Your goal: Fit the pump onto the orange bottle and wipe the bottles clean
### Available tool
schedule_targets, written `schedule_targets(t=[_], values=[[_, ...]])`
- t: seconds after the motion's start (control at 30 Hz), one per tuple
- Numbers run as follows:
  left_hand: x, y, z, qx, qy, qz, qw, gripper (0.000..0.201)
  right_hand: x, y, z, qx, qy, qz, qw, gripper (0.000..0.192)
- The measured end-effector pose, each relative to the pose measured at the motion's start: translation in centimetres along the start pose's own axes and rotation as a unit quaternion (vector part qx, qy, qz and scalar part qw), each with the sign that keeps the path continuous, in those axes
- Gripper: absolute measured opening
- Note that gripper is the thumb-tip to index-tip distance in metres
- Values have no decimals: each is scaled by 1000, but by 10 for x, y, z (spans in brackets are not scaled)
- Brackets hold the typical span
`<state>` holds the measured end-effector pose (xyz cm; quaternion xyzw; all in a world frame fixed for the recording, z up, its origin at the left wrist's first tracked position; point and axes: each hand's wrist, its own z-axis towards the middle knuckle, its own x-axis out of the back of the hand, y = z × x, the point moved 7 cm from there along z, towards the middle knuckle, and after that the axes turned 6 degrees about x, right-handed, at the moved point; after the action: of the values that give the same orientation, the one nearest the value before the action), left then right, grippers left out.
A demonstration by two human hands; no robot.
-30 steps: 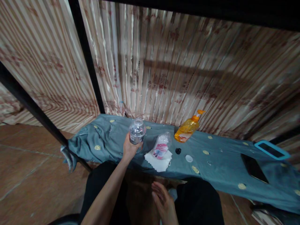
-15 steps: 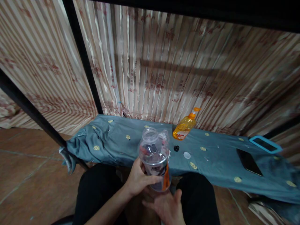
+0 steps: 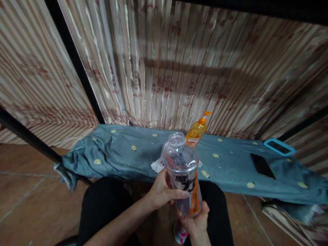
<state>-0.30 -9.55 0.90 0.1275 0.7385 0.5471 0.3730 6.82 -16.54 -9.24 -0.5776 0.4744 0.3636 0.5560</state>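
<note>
A clear plastic bottle (image 3: 182, 160) with a black-and-orange label stands slightly tilted in front of me, its neck uncapped. My left hand (image 3: 165, 191) wraps round its left side, the thumb lying across the label. Around the base, from below right, my right hand (image 3: 196, 222) is closed, its thumb up on the side. No liquid can be made out inside the bottle. Just behind it, an orange pump bottle (image 3: 196, 133) stands on the cloth and is partly covered by it. White tissue-like material (image 3: 156, 166) shows at the bottle's left.
A blue-green cloth with yellow motifs (image 3: 123, 157) covers the low bench. A black phone (image 3: 262, 165) and a blue-framed device (image 3: 279, 147) lie at its right. Black posts (image 3: 74, 61) and a striped curtain (image 3: 164, 51) stand around. Below my hands is a pink-and-white item (image 3: 180, 234).
My right hand, loose below the bottle before, now grips its base. The bottle has turned, showing more label, and shifted right in view. The black piece and white disc are now hidden.
</note>
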Motion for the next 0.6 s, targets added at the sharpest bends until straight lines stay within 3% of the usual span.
schedule_targets(t=[0.07, 0.13, 0.2, 0.3, 0.4, 0.5, 0.6], values=[[0, 1, 4, -6, -33, 32, 999, 76, 0, -8, -5, 19, 38, 11, 999, 32], [11, 15, 8, -89, -24, 68, 993, 85, -2, -18, -12, 25, 82, 2, 996, 34], [34, 36, 14, -193, 38, 85, 977, 77, -6, -31, -20, 27, 110, -34, 993, 49], [73, 58, 32, -261, 173, 172, 934, 66, -3, -53, -27, 53, 144, -68, 986, 59], [90, 63, 62, -263, 233, 297, 888, 78, 12, -69, -31, 79, 184, -76, 977, 62], [90, 51, 87, -248, 211, 341, 882, 88, 25, -76, -33, 92, 221, -74, 968, 57], [87, 37, 96, -242, 191, 354, 883, 90, 29, -76, -33, 91, 235, -80, 964, 53]])
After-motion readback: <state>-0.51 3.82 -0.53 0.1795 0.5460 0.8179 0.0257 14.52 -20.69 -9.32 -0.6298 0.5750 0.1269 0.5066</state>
